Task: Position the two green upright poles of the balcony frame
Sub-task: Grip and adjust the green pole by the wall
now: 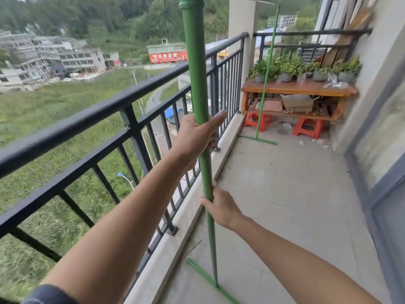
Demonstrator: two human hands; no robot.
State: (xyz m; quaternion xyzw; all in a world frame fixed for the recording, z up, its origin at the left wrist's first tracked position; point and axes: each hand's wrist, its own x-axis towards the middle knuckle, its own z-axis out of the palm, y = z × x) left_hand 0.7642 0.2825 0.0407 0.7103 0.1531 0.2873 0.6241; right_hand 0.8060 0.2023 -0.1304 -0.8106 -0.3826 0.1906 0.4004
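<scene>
A green upright pole (196, 69) stands close in front of me, beside the black balcony railing (122, 95). Its foot joins a green crossbar (208, 279) lying on the concrete floor. My left hand (196, 132) is wrapped around the pole at mid height. Lower down, my right hand (221, 207) grips the same pole. A second, thinner-looking green pole (266, 71) stands upright further along the balcony on its own green floor bar (258, 139), in front of the wooden shelf. Neither hand touches it. The tops of both poles run out of view.
A wooden shelf (300, 88) with several potted plants (287, 69) rests on red plastic stools (306, 128) at the balcony's far end. A white pillar (241, 18) stands by the railing. A glass sliding door (381, 139) lines the right side.
</scene>
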